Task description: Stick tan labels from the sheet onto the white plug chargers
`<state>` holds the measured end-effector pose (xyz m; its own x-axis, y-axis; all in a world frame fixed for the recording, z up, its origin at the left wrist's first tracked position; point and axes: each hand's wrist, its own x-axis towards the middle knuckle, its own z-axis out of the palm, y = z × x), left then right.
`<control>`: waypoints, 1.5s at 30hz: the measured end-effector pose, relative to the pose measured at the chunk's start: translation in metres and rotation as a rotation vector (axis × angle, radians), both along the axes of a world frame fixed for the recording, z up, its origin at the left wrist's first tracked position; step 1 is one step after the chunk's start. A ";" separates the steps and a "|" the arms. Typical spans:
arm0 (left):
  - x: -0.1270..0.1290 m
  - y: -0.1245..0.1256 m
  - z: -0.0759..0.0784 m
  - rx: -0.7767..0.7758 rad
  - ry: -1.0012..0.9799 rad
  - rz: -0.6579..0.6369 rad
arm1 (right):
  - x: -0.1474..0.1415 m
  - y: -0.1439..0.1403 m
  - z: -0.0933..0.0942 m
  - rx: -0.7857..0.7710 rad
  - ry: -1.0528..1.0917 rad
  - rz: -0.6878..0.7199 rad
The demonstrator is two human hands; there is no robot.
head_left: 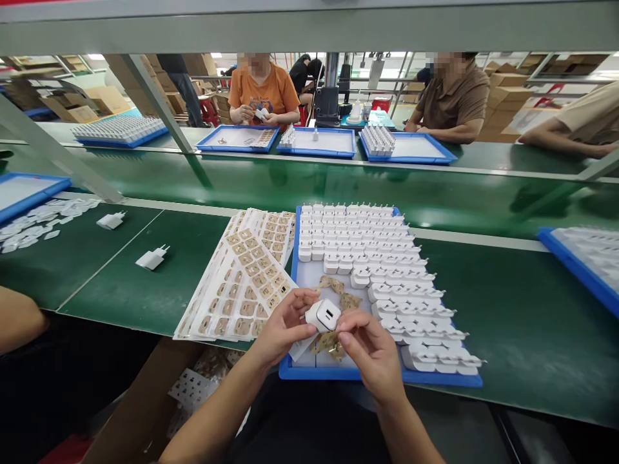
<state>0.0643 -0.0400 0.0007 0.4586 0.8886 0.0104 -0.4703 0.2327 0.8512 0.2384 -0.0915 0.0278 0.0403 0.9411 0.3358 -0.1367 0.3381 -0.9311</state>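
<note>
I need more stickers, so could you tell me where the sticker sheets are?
In the head view, the sticker sheets lie fanned on the green belt, left of the blue tray.

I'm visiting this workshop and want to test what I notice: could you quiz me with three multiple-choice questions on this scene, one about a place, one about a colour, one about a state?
1. Where do the label sheets lie?
A. left of the blue tray
B. inside the tray
C. on the far bench

2. What colour is the rim of the tray in front of the person?
A. red
B. blue
C. yellow

3. How is the white charger held?
A. lying loose on the belt
C. in one hand only
B. between both hands

Answers:
1. A: the sheets rest on the green surface beside the tray's left edge.
2. B: the rim shows blue all round.
3. B: the left hand and the right hand both pinch it above the tray.
</note>
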 end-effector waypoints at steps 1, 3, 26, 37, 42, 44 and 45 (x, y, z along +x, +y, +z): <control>-0.001 -0.002 -0.003 0.066 0.021 -0.011 | 0.000 -0.001 0.001 -0.006 0.008 0.009; -0.005 -0.004 -0.007 0.212 0.121 -0.011 | 0.001 -0.002 0.002 -0.020 0.012 0.030; -0.014 -0.015 0.004 0.969 0.671 0.203 | 0.003 -0.004 0.009 -0.211 -0.069 -0.115; -0.015 -0.015 0.008 0.962 0.661 0.194 | 0.001 -0.003 0.013 -0.218 -0.095 -0.129; -0.015 -0.014 0.008 0.975 0.665 0.195 | -0.002 -0.005 0.014 -0.219 -0.124 -0.142; -0.016 -0.014 0.007 0.978 0.668 0.197 | -0.004 -0.004 0.014 -0.218 -0.145 -0.158; -0.016 -0.014 0.007 0.979 0.669 0.198 | -0.005 -0.004 0.014 -0.215 -0.155 -0.172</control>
